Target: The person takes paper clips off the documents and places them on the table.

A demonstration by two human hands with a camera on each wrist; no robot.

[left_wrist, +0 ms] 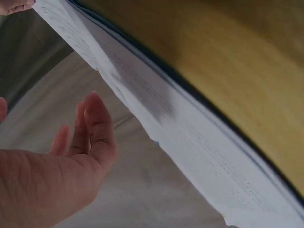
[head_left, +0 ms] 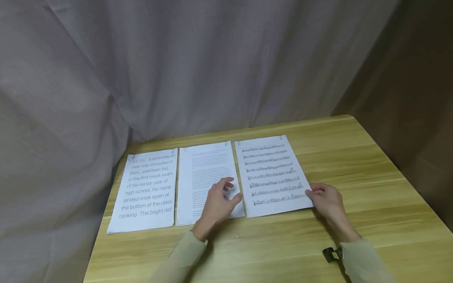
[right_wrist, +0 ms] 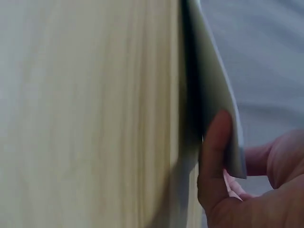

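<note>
Three clipped paper stacks lie side by side: large-print text (head_left: 148,192) at left, small-print text (head_left: 205,169) in the middle, sheet music (head_left: 270,177) at right. My right hand (head_left: 327,200) pinches the sheet music's lower right corner between thumb and fingers; in the right wrist view this hand (right_wrist: 256,185) holds the paper edge (right_wrist: 218,95) lifted off the table. Over the lower right of the middle stack hovers my left hand (head_left: 219,198), fingers relaxed and bent, holding nothing. The left wrist view shows that hand (left_wrist: 71,156) apart from the papers (left_wrist: 190,137).
The wooden table (head_left: 354,169) extends right of the papers and toward me. A grey curtain (head_left: 198,70) hangs behind and at the left. A small black object (head_left: 330,254) is by my right sleeve. Metal clips hold the stacks' top edges.
</note>
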